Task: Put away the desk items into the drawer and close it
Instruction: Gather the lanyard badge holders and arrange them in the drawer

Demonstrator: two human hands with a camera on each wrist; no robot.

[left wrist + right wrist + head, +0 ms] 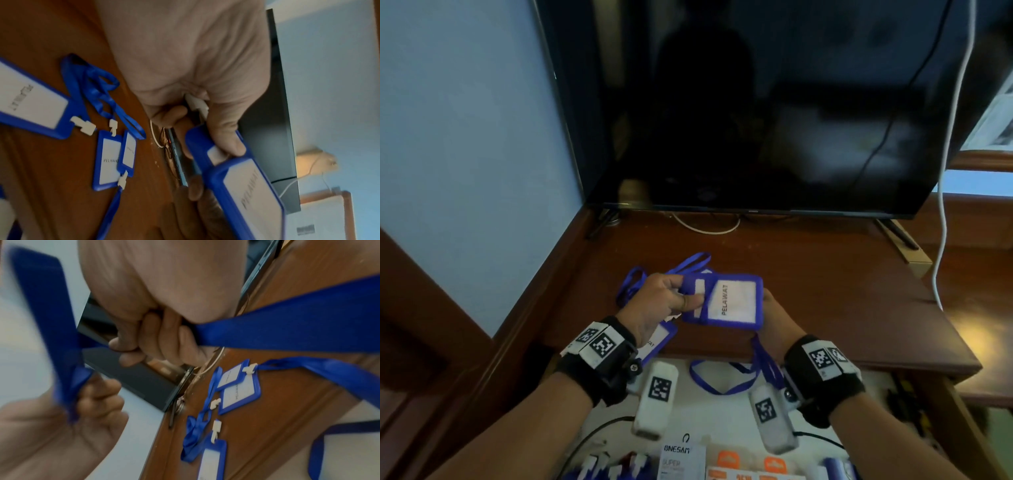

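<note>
Two overlapping blue badge holders marked PELAWAT are held up over the desk's front edge. My left hand pinches their left side, thumb on top, as the left wrist view shows. My right hand is behind their right side, fingers curled round a blue lanyard. That lanyard hangs in a loop over the open drawer. More blue badge holders with lanyards lie on the desk; one sits under my left wrist.
A dark TV screen stands at the back of the wooden desk, with a white cable hanging at the right. The drawer holds a white ONESAM pack, orange packs and blue items. A wall is at the left.
</note>
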